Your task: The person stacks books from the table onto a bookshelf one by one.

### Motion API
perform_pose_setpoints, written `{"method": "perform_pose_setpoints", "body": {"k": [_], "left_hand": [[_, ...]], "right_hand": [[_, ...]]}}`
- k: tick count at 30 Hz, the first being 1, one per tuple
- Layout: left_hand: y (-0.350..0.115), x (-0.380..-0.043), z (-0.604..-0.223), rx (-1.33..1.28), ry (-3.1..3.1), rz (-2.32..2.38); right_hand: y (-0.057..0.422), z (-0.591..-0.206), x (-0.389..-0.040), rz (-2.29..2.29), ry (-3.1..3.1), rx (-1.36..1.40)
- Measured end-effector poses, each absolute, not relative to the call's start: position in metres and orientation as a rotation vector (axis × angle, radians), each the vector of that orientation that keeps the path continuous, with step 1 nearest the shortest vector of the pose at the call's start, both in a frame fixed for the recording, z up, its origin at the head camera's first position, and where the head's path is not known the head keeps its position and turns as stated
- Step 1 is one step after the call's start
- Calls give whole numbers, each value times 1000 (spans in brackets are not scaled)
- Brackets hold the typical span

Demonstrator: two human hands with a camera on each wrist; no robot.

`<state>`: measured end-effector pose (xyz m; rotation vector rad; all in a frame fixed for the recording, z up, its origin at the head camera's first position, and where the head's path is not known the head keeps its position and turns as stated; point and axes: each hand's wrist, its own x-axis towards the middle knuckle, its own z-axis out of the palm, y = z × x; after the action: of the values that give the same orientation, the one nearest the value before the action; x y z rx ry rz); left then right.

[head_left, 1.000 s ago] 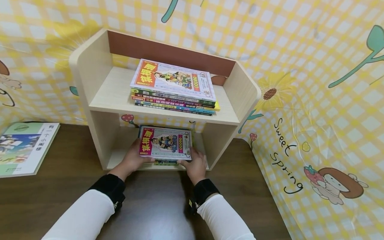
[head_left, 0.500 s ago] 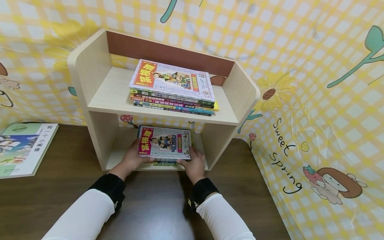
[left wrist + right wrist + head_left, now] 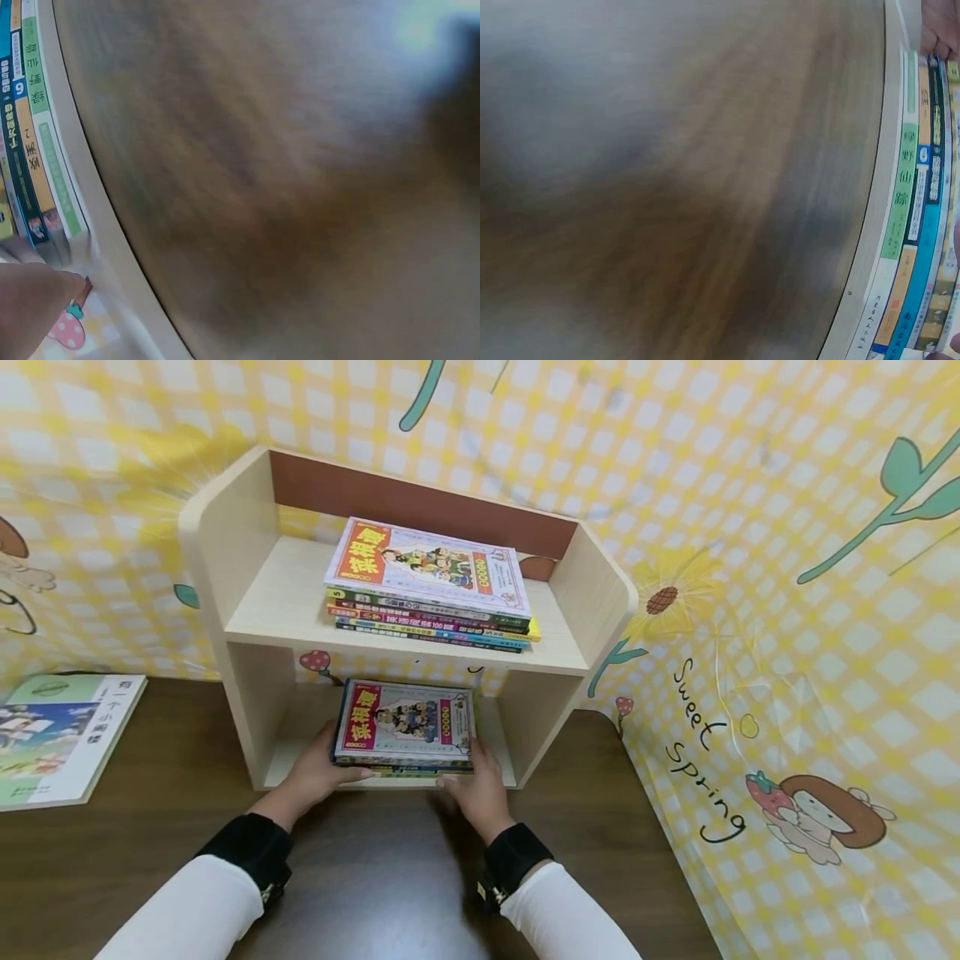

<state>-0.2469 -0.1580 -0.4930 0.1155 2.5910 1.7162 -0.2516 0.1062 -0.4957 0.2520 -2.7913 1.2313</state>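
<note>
A stack of books (image 3: 405, 722) lies flat on the lower level of a small light-wood bookshelf (image 3: 258, 727). Its top book has a pink and white cover with cartoon figures. My left hand (image 3: 313, 772) rests at the stack's left side, the thumb extended along the front. At the front right corner my right hand (image 3: 482, 787) touches the stack, fingers along the side and thumb in front. The spines (image 3: 34, 150) face outward in the left wrist view, close to the left thumb. A green and white spine (image 3: 900, 180) lies lowest in the right wrist view.
Another stack of books (image 3: 431, 568) lies on the upper shelf. A large green and white book (image 3: 71, 735) lies on the brown wooden table (image 3: 375, 893) at the left. Yellow checked cloth (image 3: 750, 610) hangs behind and to the right of the bookshelf.
Both hands have drawn back a little toward the front, the left one also slightly outward. More of the lower stack's left edge shows. The head view has shifted slightly.
</note>
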Motion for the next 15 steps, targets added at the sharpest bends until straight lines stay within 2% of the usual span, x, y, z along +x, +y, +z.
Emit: {"method": "perform_pose_setpoints", "body": {"k": [5,15], "left_hand": [[-169,-230,-493,-15,2578,1584],[-199,-175,-492,11,2638,1423]], "right_hand": [[116,-492,-228,1233,-2820,315],[124,-486,-173,1314,-2856,410]]}}
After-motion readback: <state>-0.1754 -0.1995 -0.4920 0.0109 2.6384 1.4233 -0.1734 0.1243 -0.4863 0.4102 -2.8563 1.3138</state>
